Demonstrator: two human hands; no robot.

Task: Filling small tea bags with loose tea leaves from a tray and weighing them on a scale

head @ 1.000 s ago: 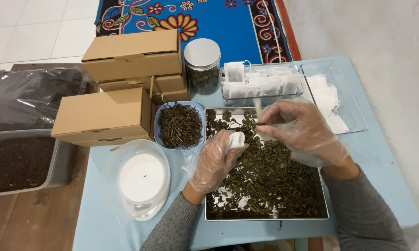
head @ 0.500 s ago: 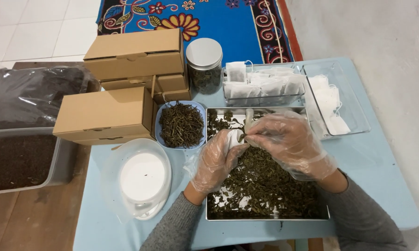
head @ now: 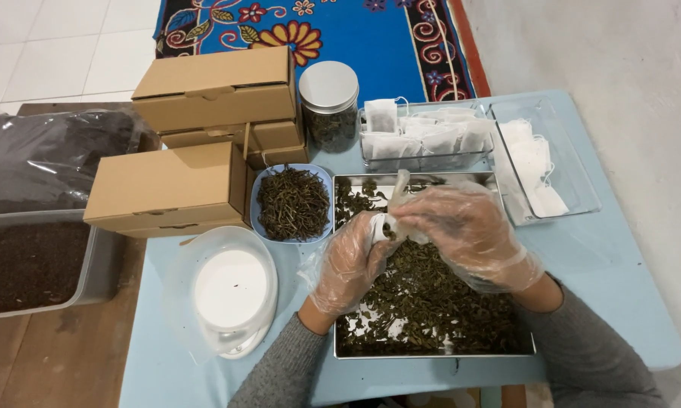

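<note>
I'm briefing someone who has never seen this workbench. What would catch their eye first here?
Most striking are the two gloved hands at the centre: the left hand holds a small white tea bag while the right hand pinches at its mouth, both above a metal tray strewn with dark dried leaves. Behind the table, a vivid blue floral rug stands out, with stacked cardboard boxes to the left.

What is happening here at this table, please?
A person in clear plastic gloves works over a shallow metal tray of dried dark leaves. The left hand holds a small white filter bag open, and the right hand pinches leaves at its mouth. Beside the tray stand a blue bowl of leaves, brown cardboard boxes, a lidded glass jar and clear trays of white bags.
</note>
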